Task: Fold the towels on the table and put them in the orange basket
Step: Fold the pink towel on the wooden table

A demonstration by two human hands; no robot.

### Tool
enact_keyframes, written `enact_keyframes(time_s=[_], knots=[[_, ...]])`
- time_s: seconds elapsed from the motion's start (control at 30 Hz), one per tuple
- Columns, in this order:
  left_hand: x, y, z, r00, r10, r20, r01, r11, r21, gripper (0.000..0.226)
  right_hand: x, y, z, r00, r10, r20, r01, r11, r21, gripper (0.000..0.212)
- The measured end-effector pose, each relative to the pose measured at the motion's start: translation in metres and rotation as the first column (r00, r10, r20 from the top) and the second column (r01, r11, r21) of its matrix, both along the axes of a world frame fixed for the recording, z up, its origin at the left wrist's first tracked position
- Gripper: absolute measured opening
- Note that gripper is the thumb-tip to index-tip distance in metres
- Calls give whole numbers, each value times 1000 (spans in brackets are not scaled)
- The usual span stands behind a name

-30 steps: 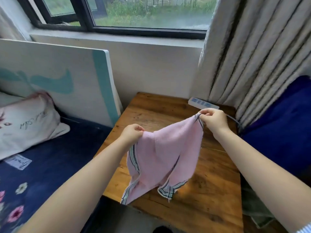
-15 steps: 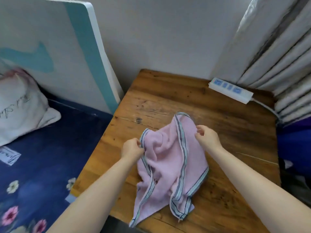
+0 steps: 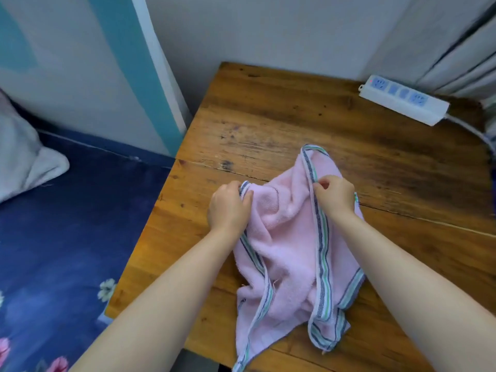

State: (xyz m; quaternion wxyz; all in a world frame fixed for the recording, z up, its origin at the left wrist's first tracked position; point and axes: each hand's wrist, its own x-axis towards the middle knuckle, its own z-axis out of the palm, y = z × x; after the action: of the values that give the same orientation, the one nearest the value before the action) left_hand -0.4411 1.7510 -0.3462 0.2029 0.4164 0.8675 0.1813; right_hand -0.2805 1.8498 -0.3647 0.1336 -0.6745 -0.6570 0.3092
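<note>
A pink towel (image 3: pixel 287 253) with a grey and green striped border lies crumpled on the wooden table (image 3: pixel 281 116), one corner hanging over the near edge. My left hand (image 3: pixel 229 208) grips the towel's left edge at a striped corner. My right hand (image 3: pixel 335 196) pinches the striped border near the towel's far right part. Both hands are low, close to the tabletop. No orange basket is in view.
A white power strip (image 3: pixel 404 99) with a cable lies at the table's far right corner, under grey curtains (image 3: pixel 461 49). A white and teal board (image 3: pixel 128 63) leans against the wall left of the table. A blue flowered bed (image 3: pixel 67 224) with a pillow (image 3: pixel 24 159) lies to the left.
The towel, held up in the air a second ago, has come down onto the table. Both hands lowered with it and moved closer together; the view tilted down.
</note>
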Motion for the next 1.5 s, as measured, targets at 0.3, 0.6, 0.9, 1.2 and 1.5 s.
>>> enact_keyframes(time_s=[0.3,0.6,0.9,1.2,1.5], knots=[[-31,-5,-3,851,129,510,-134,991,-27,18,52,-33,29,884,-361,-295,313,929,-199,12],[-47,-63,-6,860,263,438,83,774,-627,38,77,-97,17,950,-301,82,312,919,-240,44],[-40,-38,-8,952,-96,291,208,899,-385,41,74,-90,20,907,-148,395,135,989,61,23],[-48,-18,15,826,112,553,173,883,-436,36,81,-49,57,750,-572,-332,442,807,-392,33],[-59,1,77,550,252,796,-45,961,-273,24,65,-25,120,702,-601,-381,455,791,-410,33]])
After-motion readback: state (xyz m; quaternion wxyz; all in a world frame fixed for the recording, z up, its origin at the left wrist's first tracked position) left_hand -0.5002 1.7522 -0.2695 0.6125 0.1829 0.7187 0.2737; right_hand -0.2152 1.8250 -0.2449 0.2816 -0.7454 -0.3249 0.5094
